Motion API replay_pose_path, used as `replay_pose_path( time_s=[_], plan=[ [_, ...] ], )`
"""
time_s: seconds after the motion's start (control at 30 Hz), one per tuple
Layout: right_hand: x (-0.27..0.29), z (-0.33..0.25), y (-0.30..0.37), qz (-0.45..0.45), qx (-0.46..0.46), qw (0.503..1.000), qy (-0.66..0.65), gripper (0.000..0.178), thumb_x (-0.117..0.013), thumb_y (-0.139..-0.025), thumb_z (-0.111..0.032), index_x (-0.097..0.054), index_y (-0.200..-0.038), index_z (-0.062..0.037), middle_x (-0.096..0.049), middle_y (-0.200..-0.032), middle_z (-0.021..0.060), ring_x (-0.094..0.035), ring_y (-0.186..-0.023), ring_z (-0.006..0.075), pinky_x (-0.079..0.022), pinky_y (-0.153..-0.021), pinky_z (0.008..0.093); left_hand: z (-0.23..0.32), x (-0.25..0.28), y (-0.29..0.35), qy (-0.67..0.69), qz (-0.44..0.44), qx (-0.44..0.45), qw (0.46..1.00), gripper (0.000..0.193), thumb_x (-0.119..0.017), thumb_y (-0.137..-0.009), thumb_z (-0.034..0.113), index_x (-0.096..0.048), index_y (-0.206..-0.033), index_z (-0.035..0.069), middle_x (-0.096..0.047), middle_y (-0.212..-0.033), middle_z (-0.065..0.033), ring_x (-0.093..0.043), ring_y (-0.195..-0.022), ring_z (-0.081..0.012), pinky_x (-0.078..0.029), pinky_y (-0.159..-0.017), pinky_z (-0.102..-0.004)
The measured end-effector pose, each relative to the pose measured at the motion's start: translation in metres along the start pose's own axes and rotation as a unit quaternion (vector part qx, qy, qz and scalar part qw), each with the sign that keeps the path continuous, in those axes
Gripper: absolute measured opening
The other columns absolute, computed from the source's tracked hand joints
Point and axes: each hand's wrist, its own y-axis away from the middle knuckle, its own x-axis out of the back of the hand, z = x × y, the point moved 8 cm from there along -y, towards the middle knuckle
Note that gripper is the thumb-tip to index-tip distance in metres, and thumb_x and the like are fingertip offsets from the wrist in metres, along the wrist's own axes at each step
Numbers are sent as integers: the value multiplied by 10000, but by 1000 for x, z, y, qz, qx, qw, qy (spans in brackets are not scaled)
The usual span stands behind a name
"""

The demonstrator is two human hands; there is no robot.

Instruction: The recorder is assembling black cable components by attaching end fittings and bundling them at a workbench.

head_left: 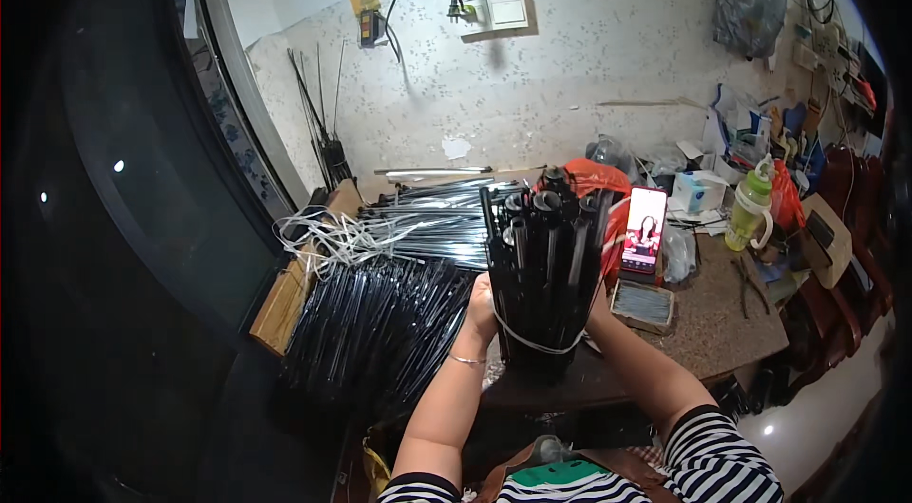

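A thick upright bundle of black rods and tubes (546, 265) stands in front of me, held between my two hands. A pale band loops round its lower part, and the tube ends at the top are uneven. My left hand (483, 305) grips the bundle's left side, its fingers partly hidden behind the rods. On the other side, my right hand (598, 305) holds it too, mostly covered by the bundle. Left of the bundle lies a large pile of thin black rods (370, 318). Behind that are shiny dark rods (442, 223) with white straps (337, 242) across their left end.
A lit phone (644, 229) stands upright right of the bundle, beside red plastic (594, 175). Near it are a small tray of thin pins (642, 303), a green bottle (750, 208) and a white box (698, 191). A wooden board (283, 308) edges the rod pile at left.
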Motion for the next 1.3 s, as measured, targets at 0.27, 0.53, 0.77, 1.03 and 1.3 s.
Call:
replay_pose_path(
  time_s=[0.27,0.53,0.77,1.03,1.3],
  plan=[
    [-15,10,22,-62,-132,983,-109,257,-432,-754,-230,-520,-859,-14,-549,-789,88,-536,-685,160,-427,-631,262,-47,22,30,4,105,185,977,247,-459,-728,101,-475,-942,-21,-525,-872,-77,-512,-751,-142,-428,-626,-236],
    [-31,-32,25,-129,67,977,154,430,-359,-806,-341,-467,-527,-32,-432,-541,-11,-363,-546,59,-300,-520,194,-23,-28,8,-91,-226,169,955,244,-434,-787,191,-473,-935,1,-497,-914,-71,-471,-836,-129,-367,-736,-247],
    [-37,-7,66,-305,407,726,463,288,-396,-765,-211,-462,-508,-98,-457,-508,42,-452,-517,198,-323,-518,300,-61,26,41,-402,-85,195,891,782,-646,-602,286,-200,-1183,10,-295,-1157,-139,-334,-1048,-244,-279,-859,-311],
    [-61,44,72,-379,514,589,496,259,-482,-658,-147,-478,-906,-72,-503,-824,49,-461,-816,196,-346,-692,306,-54,52,53,-802,-229,160,528,296,-581,-607,382,-577,-680,95,-544,-652,-162,-533,-630,-293,-430,-556,-364],
    [-40,76,51,-445,267,558,647,325,-347,-779,-277,-454,-1020,-86,-437,-1073,41,-358,-1037,189,-211,-891,395,-63,84,81,-130,88,248,956,288,-602,-660,161,-526,-864,-27,-539,-685,-5,-442,-569,-34,-342,-504,-142]
  ],
)
